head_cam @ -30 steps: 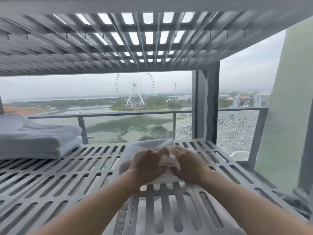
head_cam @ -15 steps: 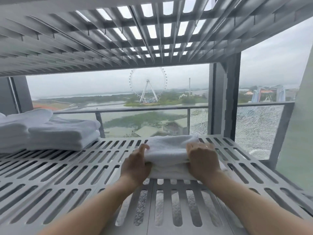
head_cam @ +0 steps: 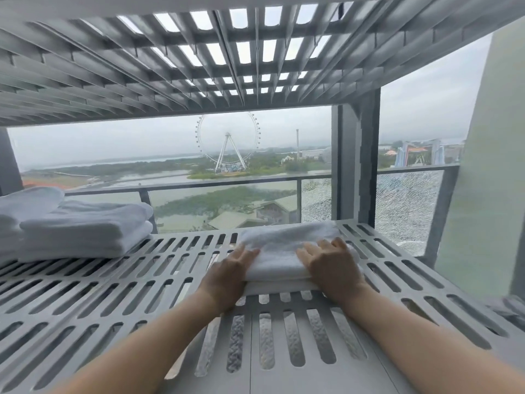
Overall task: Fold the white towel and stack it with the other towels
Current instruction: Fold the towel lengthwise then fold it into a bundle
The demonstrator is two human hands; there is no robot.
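The white towel [head_cam: 287,245] lies folded in layers on the grey slotted shelf [head_cam: 113,297], right of centre. My left hand [head_cam: 230,271] rests against the towel's left end, fingers stretched along its edge. My right hand [head_cam: 332,265] lies flat on top of its right half, fingers straight and slightly spread. A stack of folded white towels [head_cam: 82,231] sits at the shelf's far left, well apart from the towel under my hands.
Another slotted shelf [head_cam: 199,66] hangs low overhead. A grey post [head_cam: 355,166] stands at the shelf's back right corner, just behind the towel. Beyond it is a glass railing [head_cam: 227,200]. Bare shelf surface runs between the stack and the towel.
The folded towel has been laid down flat. My right hand has moved from the towel's front edge onto its top, and my left hand has stretched out along the left end.
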